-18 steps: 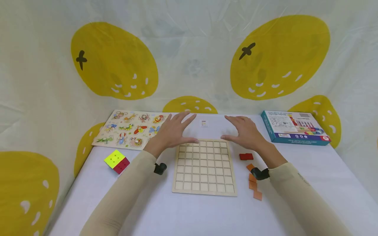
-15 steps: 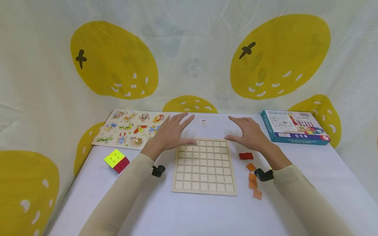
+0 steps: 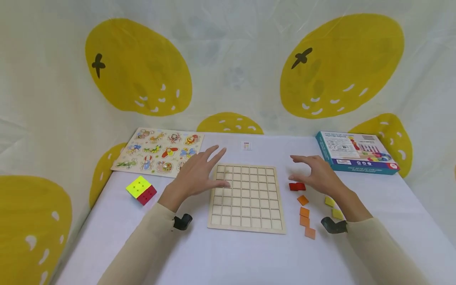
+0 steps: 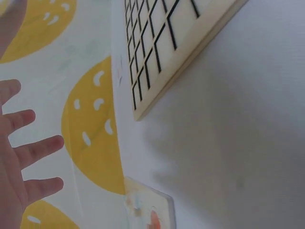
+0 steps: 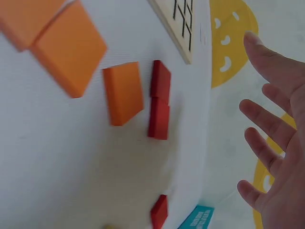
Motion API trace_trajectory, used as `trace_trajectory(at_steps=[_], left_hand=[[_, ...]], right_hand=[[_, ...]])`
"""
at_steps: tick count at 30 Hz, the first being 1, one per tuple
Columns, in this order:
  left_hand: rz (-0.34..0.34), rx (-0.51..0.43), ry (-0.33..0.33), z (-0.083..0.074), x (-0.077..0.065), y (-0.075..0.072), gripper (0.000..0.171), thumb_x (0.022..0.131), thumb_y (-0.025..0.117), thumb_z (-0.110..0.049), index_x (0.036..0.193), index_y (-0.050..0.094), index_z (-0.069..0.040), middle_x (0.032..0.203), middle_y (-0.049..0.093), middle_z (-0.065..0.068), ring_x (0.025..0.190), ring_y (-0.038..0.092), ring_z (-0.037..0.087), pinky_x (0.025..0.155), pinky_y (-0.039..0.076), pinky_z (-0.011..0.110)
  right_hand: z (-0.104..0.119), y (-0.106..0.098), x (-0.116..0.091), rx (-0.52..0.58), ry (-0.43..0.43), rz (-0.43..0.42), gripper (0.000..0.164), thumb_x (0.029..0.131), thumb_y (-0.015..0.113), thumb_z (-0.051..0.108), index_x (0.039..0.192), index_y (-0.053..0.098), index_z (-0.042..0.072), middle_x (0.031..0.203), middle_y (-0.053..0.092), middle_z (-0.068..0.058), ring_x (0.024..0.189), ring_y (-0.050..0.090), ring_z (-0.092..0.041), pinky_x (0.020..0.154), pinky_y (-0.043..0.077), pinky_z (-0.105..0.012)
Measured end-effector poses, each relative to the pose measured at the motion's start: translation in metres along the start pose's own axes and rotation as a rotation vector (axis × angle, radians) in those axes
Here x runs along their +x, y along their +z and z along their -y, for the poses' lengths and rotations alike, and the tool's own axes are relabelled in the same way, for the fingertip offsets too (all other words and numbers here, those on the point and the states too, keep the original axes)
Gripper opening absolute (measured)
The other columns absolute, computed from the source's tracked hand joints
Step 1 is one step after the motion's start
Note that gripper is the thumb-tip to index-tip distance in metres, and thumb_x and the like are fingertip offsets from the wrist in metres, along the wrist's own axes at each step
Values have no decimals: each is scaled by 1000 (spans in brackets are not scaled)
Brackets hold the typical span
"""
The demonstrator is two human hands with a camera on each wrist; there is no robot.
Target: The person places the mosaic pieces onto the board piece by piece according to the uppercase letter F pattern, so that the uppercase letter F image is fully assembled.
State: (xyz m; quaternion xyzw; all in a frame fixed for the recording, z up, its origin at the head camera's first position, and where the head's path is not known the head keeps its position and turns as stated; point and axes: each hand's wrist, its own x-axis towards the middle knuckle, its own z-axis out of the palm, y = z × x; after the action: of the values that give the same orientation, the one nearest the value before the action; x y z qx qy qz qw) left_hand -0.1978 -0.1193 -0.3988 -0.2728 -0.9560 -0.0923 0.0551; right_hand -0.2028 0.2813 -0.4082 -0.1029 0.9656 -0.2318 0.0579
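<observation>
My left hand (image 3: 194,174) is raised with fingers spread, its thumb overlapping the left part of a wooden grid board (image 3: 249,198) in the head view. The board's squares hold no tiles. Over on the right, my right hand (image 3: 318,176) hovers with spread fingers and holds nothing. Below its thumb lie red square tiles (image 3: 297,186), and several orange tiles (image 3: 304,212) run toward me from there. Yellow tiles (image 3: 337,214) are partly hidden by the right wrist. The right wrist view shows another red tile (image 5: 159,211) apart from the pair.
An insect picture board (image 3: 156,152) lies at the back left, with a puzzle cube (image 3: 141,190) in front of it. At the back right is a blue-edged toy box (image 3: 358,154). A small printed card (image 3: 246,146) lies behind the grid board. A patterned curtain (image 3: 235,71) rises behind the table.
Both hands have moved apart and toward me, the right one farther to the right. The yellow tiles and more of the insect board now show. Nothing was picked up.
</observation>
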Motion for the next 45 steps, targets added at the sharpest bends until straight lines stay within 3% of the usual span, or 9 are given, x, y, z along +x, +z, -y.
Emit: trace_trajectory(at_steps=[10, 17, 26, 34, 45], left_hand=[[77, -104, -63, -3, -31, 18, 104, 80, 62, -81, 163, 27, -29, 171, 27, 0, 141, 52, 35, 117, 42, 57], [163, -131, -87, -3, -46, 29, 104, 79, 62, -81, 162, 28, -28, 172, 24, -1, 151, 40, 35, 123, 29, 65], [229, -169, -96, -2, -55, 37, 103, 79, 67, -77, 161, 31, -27, 171, 27, -1, 154, 33, 39, 123, 23, 70], [277, -206, -95, 0, -62, 45, 101, 77, 68, -77, 159, 37, -28, 170, 31, -1, 158, 25, 39, 124, 17, 71], [307, -221, -100, -2, -63, 42, 95, 77, 74, -70, 155, 45, -25, 169, 33, -1, 158, 23, 39, 122, 17, 75]], right_hand=[[-15, 24, -19, 58, 8, 18, 57, 86, 82, 36, 137, 66, 19, 137, 66, -14, 134, 46, -39, 108, 44, -67], [-24, 36, -23, 46, 22, 8, 54, 85, 83, 35, 133, 69, 17, 134, 68, -15, 132, 47, -38, 106, 48, -65], [-29, 42, -25, 66, 32, 2, 46, 88, 80, 27, 130, 71, 12, 134, 67, -18, 130, 47, -40, 104, 49, -65], [-30, 43, -24, 86, 0, -28, 32, 89, 79, 20, 120, 77, 13, 123, 74, -13, 127, 49, -36, 107, 45, -65], [-32, 44, -22, 63, -18, -48, 26, 89, 79, 16, 115, 79, 16, 115, 76, -10, 122, 52, -33, 104, 49, -62]])
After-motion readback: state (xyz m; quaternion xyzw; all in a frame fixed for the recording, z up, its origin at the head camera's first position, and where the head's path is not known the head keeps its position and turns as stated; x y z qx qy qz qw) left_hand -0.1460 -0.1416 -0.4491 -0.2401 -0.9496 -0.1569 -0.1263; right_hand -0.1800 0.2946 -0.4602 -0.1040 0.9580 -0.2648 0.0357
